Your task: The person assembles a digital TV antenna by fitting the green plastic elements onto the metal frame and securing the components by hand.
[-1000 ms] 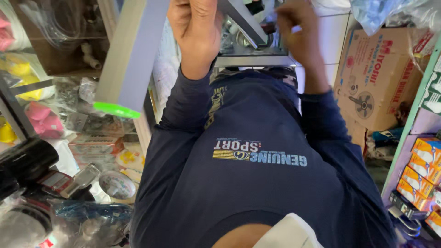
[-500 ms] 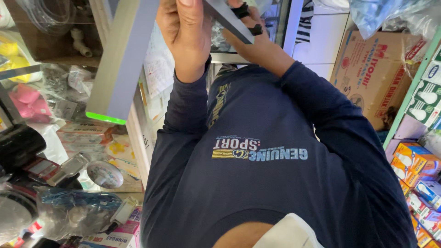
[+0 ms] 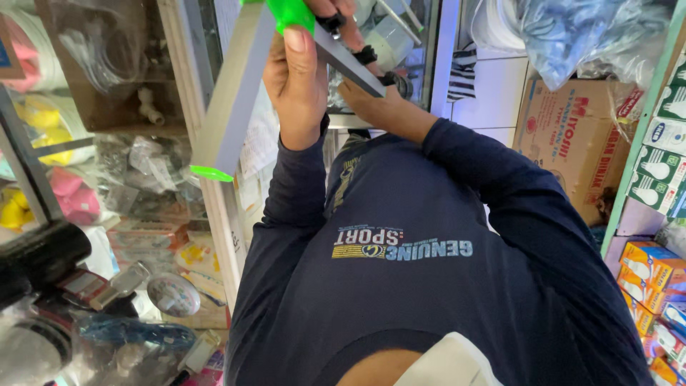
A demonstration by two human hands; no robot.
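Both my arms, in dark blue sleeves, reach up in front of my chest. My left hand (image 3: 296,82) is closed around a flat grey metal bar (image 3: 232,107). The bar has bright green plastic caps, one at its lower tip (image 3: 211,173) and one by my thumb (image 3: 289,13). A second grey bar (image 3: 350,66) angles off to the right from that joint. My right hand (image 3: 379,107) lies behind this bar, with fingers curled over it beside small black knobs (image 3: 366,54). Part of the right hand's grip is hidden by the bar.
A glass-fronted cabinet (image 3: 429,64) stands ahead. Packed shelves with bagged yellow and pink goods (image 3: 43,200) fill the left. A cardboard box (image 3: 579,143) and stacked small orange and white boxes (image 3: 654,279) are at the right. Black tools (image 3: 43,257) lie at lower left.
The grey bars have swung lower and closer to me. My right hand dropped from the upper right to under the second bar near the knobs. My left hand kept its hold.
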